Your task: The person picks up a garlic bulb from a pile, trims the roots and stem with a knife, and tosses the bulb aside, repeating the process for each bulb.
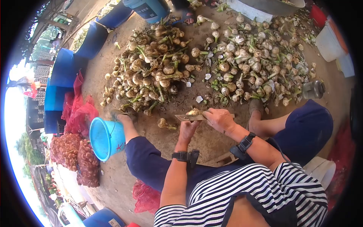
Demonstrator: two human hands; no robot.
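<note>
While the left hand [188, 128] pinches a garlic bulb [194, 112] between its fingers, the right hand [219, 119] has its fingers curled tight around a knife [189, 117] laid across the bulb just above the left fingertips. Cutting well likely means keeping the blade clear of them. Left of both hands, a blue bucket [106, 138] tilts open; I cannot tell its contents.

The right hand [219, 120] covers the knife [191, 117] handle, and the left hand [188, 129] hides most of the garlic bulb [194, 111] under the blade. Far beyond both hands, a metal basin [272, 5], perhaps, is cut off by the top edge.
</note>
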